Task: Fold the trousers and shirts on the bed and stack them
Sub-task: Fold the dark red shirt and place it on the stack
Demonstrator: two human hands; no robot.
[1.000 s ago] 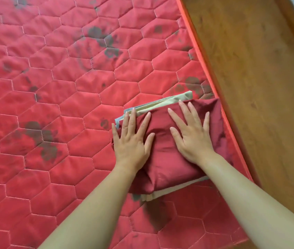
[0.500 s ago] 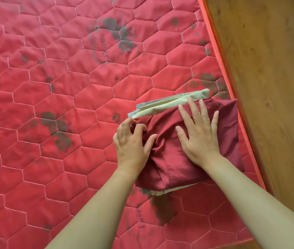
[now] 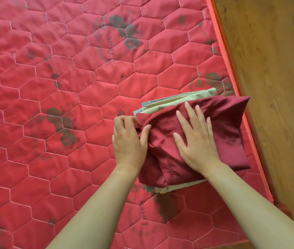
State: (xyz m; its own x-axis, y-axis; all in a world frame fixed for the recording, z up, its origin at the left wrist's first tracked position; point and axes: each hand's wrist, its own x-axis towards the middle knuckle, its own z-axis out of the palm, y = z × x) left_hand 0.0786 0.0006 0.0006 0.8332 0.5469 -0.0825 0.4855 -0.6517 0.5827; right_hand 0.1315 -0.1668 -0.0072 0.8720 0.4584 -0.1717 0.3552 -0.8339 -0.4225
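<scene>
**Bunched edge could skew the pile near the bed's side**

Head view: the left hand [image 3: 130,139] has its fingers curled and grips a bunched fold at the near-left edge of the dark red garment [image 3: 223,123]. The right hand [image 3: 196,141] lies flat on that garment, just beside the left, with its fingers spread and pressing down. The red piece tops a pile under both hands. A beige garment [image 3: 192,97] and a grey-blue garment [image 3: 142,106] fan out past the fingertips.

The pile sits on the bed [image 3: 70,87], and its far corner reaches the bed's side beyond the right hand, with the wooden floor [image 3: 277,87] past it.

A hard tug by the left hand could drag the top piece askew or pull the lower layers out of line. If the bunch stays unsmoothed, it would likely leave a lump that tips the pile. A push to the right could slide cloth over the side.
</scene>
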